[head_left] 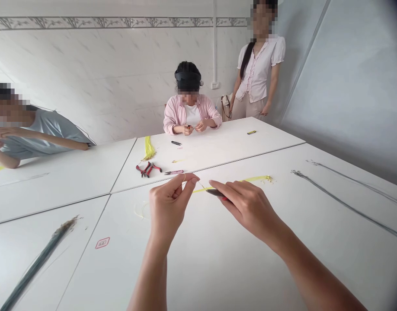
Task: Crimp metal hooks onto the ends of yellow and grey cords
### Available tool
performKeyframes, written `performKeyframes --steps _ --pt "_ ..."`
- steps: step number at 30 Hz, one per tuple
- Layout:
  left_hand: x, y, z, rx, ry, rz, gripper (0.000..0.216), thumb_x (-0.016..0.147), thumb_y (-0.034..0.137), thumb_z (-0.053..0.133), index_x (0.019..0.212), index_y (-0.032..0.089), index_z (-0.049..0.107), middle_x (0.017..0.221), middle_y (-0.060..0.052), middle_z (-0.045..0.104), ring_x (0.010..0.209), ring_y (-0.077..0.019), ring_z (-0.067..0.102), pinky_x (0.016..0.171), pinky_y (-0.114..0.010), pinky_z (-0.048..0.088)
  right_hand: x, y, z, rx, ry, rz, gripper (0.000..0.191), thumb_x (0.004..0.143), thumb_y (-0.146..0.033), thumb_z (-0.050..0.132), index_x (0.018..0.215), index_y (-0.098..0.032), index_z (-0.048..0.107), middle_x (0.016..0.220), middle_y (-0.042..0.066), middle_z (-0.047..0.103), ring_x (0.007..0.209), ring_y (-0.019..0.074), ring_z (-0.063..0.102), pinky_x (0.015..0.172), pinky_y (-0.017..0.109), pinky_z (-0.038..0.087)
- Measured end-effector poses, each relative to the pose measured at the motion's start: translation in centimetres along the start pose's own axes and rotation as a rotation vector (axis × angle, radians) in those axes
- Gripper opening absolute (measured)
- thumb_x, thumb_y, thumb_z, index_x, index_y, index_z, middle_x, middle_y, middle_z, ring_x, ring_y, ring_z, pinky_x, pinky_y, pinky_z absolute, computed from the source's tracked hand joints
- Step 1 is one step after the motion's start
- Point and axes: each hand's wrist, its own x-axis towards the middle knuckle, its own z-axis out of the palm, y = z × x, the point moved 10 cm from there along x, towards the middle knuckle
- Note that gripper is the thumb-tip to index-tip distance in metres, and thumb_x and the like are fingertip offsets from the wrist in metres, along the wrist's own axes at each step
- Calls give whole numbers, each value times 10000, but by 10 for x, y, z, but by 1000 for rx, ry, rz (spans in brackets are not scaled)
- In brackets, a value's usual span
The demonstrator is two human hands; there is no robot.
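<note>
My left hand [171, 198] is raised over the table, thumb and forefinger pinched on the end of a thin pale-yellow thread [201, 184]. The thread runs from those fingertips toward the dark jaws of pliers [214, 192] in my right hand [247, 201]. A bit of red shows on the pliers under my fingers; most of the handle is hidden. Whether the jaws grip the thread or only touch it, I cannot tell. Behind my hands a bundle of yellow threads [258, 178] lies on the white table [198, 268], its frayed end to the right.
Red-handled pliers [148, 169], pink snips [174, 172] and black snips [176, 143] lie beyond my hands, near another yellow bundle [148, 149]. Grey strand bundles [341, 196] lie right, a dark green bundle [39, 268] left. Two people sit at the table; another stands behind.
</note>
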Motion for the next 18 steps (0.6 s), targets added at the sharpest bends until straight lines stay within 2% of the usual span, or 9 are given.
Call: performKeyframes --steps 3,5,7,9,18 --pt "2 -2 7 -73 -74 -54 176 926 304 620 809 211 714 559 76 173 514 -87 181 506 -240 242 -1 4 0 40 -7 27 354 1039 -109 487 1372 -168 589 790 -2 664 666 144 546 659 294 432" --pt "2 -1 13 -126 -127 -87 184 942 298 586 802 205 661 560 66 292 519 -88 253 498 -231 253 -1 5 1 62 -14 41 357 1037 -113 493 1375 -172 588 800 -3 665 674 146 552 663 295 435" --pt "1 0 19 -181 -173 -106 201 965 301 547 803 201 611 627 37 463 541 -87 357 498 -221 288 0 5 3 80 -19 49 353 1036 -119 501 1373 -171 591 799 -5 662 673 145 554 660 294 432" --pt "0 1 25 -231 -218 -117 223 989 322 517 814 199 580 700 15 560 551 -86 416 505 -217 329 0 4 5 86 -19 52 344 1041 -130 500 1369 -172 595 786 -8 654 664 144 551 657 291 426" --pt "-3 -1 38 -331 -295 -138 265 1024 375 505 837 199 572 696 18 564 555 -83 421 521 -218 350 1 2 6 55 -15 48 316 1045 -158 510 1346 -172 606 770 -6 649 663 147 558 682 297 425"
